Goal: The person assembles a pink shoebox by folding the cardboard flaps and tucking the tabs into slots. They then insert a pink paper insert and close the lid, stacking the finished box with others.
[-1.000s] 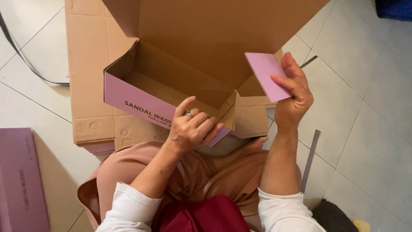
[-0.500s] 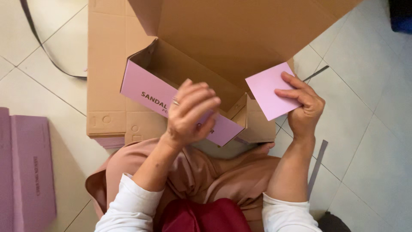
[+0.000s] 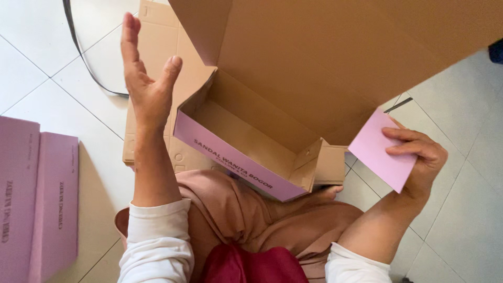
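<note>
Head view, looking down over lap. Half-folded cardboard box, brown inside with pink outer wall, rests on the knees, its big brown lid panel standing up behind.

Left hand raised beside the box's left end, fingers spread wide, grip empty, touching nothing.

Right hand pinches the pink side flap, thumb under, fingers on top, held out clear of the box's right end.

Stack of flat brown cardboard sheets on the white tiled floor; pink finished boxes at left.

Risk, as judged: box unsteadied on the lap could tip; flap pulled askew may crease or tear at its fold.
</note>
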The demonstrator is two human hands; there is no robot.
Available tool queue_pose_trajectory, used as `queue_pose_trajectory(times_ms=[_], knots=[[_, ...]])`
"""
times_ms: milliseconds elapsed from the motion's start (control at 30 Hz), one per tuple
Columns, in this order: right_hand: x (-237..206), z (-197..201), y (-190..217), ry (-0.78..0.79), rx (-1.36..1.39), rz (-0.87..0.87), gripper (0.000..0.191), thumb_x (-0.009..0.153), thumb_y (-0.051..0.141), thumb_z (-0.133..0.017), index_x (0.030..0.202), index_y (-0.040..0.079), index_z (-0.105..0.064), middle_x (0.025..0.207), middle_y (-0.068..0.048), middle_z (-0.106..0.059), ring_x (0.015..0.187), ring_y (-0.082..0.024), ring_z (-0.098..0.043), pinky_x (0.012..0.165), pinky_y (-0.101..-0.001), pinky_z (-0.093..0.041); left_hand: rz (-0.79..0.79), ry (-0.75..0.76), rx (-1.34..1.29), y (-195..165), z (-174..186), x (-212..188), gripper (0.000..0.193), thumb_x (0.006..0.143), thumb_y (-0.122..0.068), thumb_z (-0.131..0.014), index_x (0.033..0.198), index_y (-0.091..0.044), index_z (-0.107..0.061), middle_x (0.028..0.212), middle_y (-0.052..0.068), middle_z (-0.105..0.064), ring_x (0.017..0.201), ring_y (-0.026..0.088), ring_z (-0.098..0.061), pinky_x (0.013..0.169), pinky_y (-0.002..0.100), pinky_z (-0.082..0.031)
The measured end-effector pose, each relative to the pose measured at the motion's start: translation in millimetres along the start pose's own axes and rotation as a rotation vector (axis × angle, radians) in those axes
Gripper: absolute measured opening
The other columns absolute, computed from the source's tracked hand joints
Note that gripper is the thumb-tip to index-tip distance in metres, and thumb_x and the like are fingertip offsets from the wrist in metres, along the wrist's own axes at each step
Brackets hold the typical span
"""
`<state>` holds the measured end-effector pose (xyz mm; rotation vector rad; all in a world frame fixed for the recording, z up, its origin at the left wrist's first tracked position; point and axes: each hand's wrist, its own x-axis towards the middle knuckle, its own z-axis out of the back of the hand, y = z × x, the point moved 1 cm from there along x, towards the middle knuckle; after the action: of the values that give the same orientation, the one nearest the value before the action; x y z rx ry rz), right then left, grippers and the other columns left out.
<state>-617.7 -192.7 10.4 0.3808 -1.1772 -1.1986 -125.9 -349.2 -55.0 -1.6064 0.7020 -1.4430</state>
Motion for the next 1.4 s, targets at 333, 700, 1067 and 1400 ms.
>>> queue_pose_trajectory(times_ms=[333, 700, 1067, 1400], knots=[[-4, 14, -19, -0.047, 0.162, -0.001, 0.017, 0.097, -0.013, -0.066, 0.083, -0.004, -0.067, 0.112, -0.021, -0.074, 0.117, -0.036, -0.073, 0.100, -0.0370, -0.061, -0.011, 0.039, -0.430, -1, -22, 2, 0.052, 0.108, 0.005, -0.070, 0.147, -0.011, -0.040, 0.138, 0.007, -0.060, 0.124, 0.014, -0.058, 0.112, 0.033, -0.046], [-1, 11, -43, -0.135, 0.294, -0.042, 0.013, 0.100, -0.014, -0.074, 0.093, -0.004, -0.071, 0.114, -0.023, -0.074, 0.107, -0.029, -0.074, 0.106, -0.0431, -0.061, -0.040, 0.145, -0.459, -25, -21, 0, 0.036, 0.108, 0.013, -0.069, 0.128, -0.007, -0.046, 0.138, 0.004, -0.056, 0.107, 0.009, -0.057, 0.095, 0.026, -0.051], [7, 14, -41, -0.246, 0.441, -0.094, 0.016, 0.108, -0.015, -0.065, 0.095, -0.005, -0.066, 0.115, -0.026, -0.073, 0.109, -0.037, -0.075, 0.098, -0.0465, -0.064, -0.180, 0.120, -0.341, -43, -8, 4, 0.036, 0.100, 0.018, -0.065, 0.127, -0.006, -0.062, 0.156, 0.015, -0.043, 0.121, 0.016, -0.059, 0.095, 0.026, -0.056], [10, 6, -30, -0.245, 0.392, -0.100, 0.017, 0.111, -0.018, -0.062, 0.103, -0.005, -0.067, 0.117, -0.025, -0.072, 0.112, -0.035, -0.073, 0.101, -0.0461, -0.064, -0.081, 0.280, -0.449, -53, -16, 2, 0.045, 0.092, 0.021, -0.056, 0.125, -0.009, -0.058, 0.164, 0.025, -0.025, 0.126, 0.027, -0.066, 0.097, 0.035, -0.062]])
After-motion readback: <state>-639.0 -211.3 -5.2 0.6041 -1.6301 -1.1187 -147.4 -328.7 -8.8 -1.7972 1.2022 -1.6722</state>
